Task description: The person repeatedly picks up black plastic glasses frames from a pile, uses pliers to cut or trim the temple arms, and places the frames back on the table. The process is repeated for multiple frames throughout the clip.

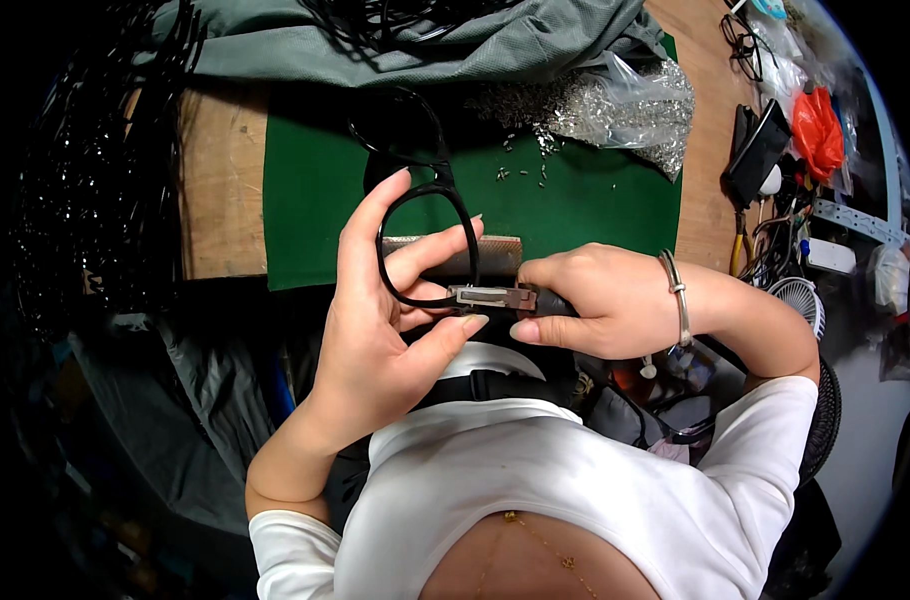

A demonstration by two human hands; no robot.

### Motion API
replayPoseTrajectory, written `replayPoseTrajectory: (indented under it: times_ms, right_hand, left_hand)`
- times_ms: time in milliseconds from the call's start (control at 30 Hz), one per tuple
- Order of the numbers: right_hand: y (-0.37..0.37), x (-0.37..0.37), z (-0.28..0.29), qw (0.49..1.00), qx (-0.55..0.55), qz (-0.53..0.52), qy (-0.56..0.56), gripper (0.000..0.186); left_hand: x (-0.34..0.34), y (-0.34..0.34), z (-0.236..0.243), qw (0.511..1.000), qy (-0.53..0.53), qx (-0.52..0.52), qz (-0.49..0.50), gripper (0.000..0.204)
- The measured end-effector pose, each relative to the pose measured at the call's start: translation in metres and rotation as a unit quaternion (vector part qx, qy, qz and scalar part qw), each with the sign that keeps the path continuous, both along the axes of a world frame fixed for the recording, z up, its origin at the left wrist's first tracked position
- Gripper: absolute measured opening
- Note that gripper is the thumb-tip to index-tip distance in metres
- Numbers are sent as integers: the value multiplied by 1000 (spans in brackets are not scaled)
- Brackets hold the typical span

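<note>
My left hand (370,315) holds a black eyeglass frame (441,182) upright by its lower rim, with fingers spread around and through the ring. My right hand (605,305) is closed around the dark handle of a tool with a flat metal head (495,297), which looks like pliers. The metal head meets the lower right corner of the frame's rim, close to my left thumb. Whether its jaws grip the frame cannot be made out. Just behind the hands, a grey metal-like block (500,255) lies at the near edge of the green mat (315,200).
A clear plastic bag (625,105) of small silvery pieces lies open on the mat, with several spilled pieces beside it. Black eyeglass frames or parts (95,190) pile at the left. Grey cloth (375,55) lies behind. A phone-like black object (758,155) and red plastic bag (817,133) sit right.
</note>
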State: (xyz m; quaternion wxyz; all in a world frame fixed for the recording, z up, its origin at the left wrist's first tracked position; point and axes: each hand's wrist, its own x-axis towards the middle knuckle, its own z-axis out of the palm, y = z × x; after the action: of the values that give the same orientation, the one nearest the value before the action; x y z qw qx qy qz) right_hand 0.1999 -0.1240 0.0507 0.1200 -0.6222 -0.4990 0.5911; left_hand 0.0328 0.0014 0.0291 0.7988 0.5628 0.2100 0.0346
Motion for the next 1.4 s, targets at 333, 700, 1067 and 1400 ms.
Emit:
replayPoseTrajectory:
  times_ms: [333,700,1067,1400]
  right_hand:
    - [-1,0,-11,999,11,-22,33,30]
    - [3,-8,-8,998,16,-31,-61,31]
    - [-13,19,-37,968,188,-85,-145,38]
    - [-29,13,-47,900,266,-168,-302,39]
  left_hand:
    - [3,3,-6,994,-32,-99,23,85]
    - [2,2,-9,995,-39,-94,12,83]
    - [10,6,-5,1000,28,7,6,82]
    - [-20,-16,-21,987,-109,-50,105,70]
